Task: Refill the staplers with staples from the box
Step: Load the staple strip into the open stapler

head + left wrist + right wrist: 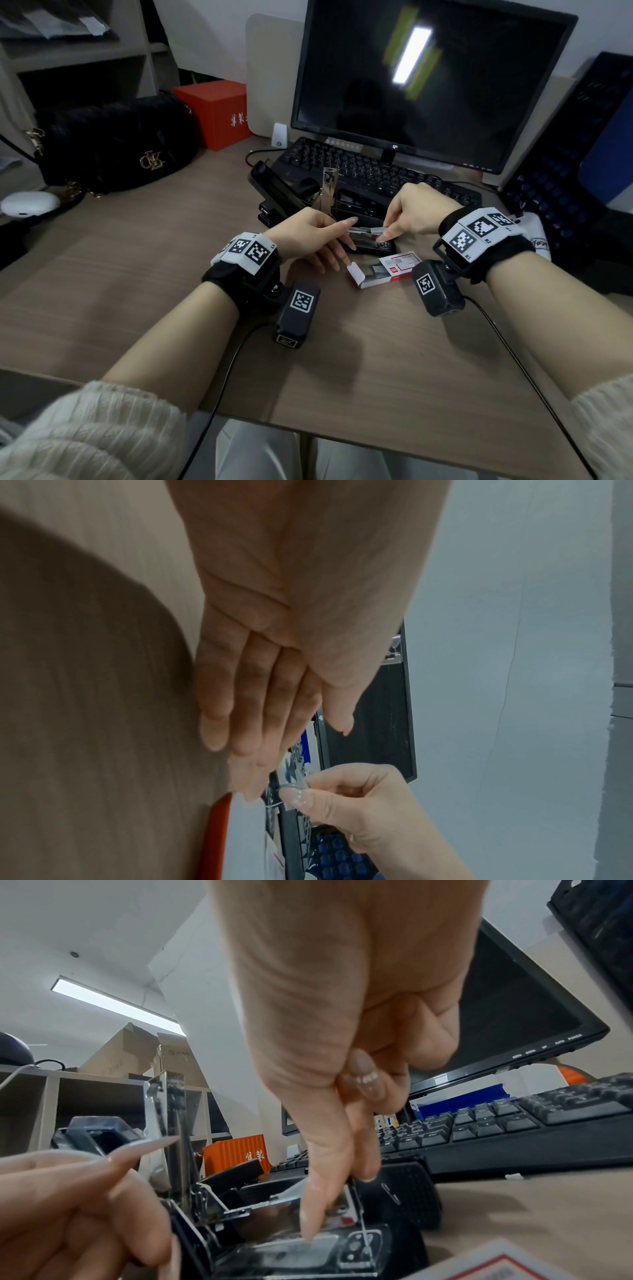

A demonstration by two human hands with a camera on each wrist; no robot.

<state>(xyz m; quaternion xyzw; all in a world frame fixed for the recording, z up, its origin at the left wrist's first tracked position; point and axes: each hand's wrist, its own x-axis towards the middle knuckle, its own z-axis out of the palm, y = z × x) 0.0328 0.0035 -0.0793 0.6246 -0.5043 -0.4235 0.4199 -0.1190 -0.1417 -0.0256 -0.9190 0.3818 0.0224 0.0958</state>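
A black stapler (pixel 373 245) lies swung wide, its metal channel (pixel 308 1256) facing up, just in front of the keyboard. My right hand (pixel 385 233) pinches a short silver staple strip (pixel 368 230) between thumb and forefinger, low over that channel; the right wrist view shows the fingertips (pixel 308 1229) down at the metal. My left hand (pixel 337 236) reaches in from the left with its fingers straight (pixel 260 723), lying against the stapler's near side. The red-and-white staple box (pixel 383 270) lies with its flap up on the desk between my wrists, staples showing inside.
Two more black staplers (pixel 284 192) lie opened behind the one in hand, one metal arm standing upright (pixel 171 1123). Beyond are a keyboard (pixel 359 168) and monitor (pixel 428 78). A black handbag (pixel 113 144), red box (pixel 219 113) and white mouse (pixel 30 204) sit left; a black crate (pixel 582 154) right.
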